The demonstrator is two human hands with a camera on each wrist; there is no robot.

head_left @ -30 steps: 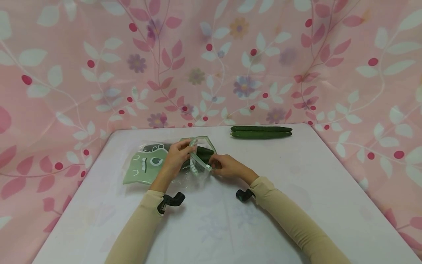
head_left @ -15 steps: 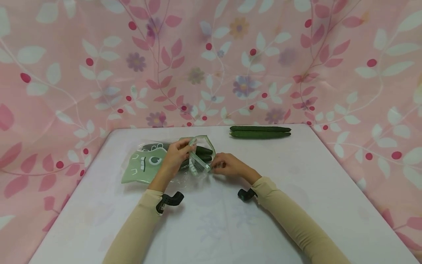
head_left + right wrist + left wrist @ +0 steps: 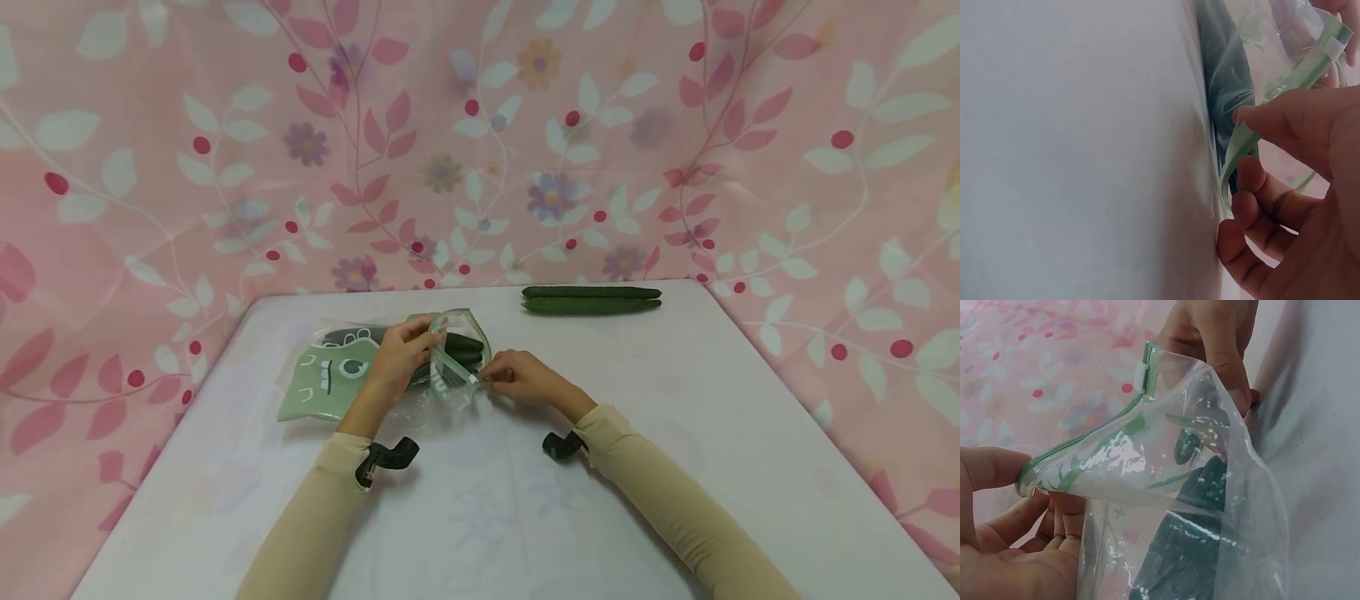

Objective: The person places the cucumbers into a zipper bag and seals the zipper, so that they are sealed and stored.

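A clear zip bag point(image 3: 318, 396), printed with a green monster face, lies on the table with dark green cucumbers point(image 3: 462, 343) inside. Its mouth gapes toward the right. My left hand point(image 3: 393, 362) pinches the upper side of the mouth between thumb and fingers. At the near corner of the mouth, my right hand point(image 3: 528, 379) pinches the green zip edge point(image 3: 1244, 139) with thumb and forefinger, as the right wrist view shows. A white slider point(image 3: 1140, 377) sits on the zip strip, between the two hands. The far ends of the cucumbers are hidden by the left hand and the print.
Two more cucumbers point(image 3: 591, 301) lie side by side at the back of the white table point(image 3: 675, 467). Behind the table hangs a pink flowered curtain point(image 3: 480, 167). Each wrist carries a small black camera mount point(image 3: 393, 454).
My right hand has shifted slightly to the right along the bag's near corner, and its fingers have drawn closer together. The left hand stays almost still, still pinching the bag.
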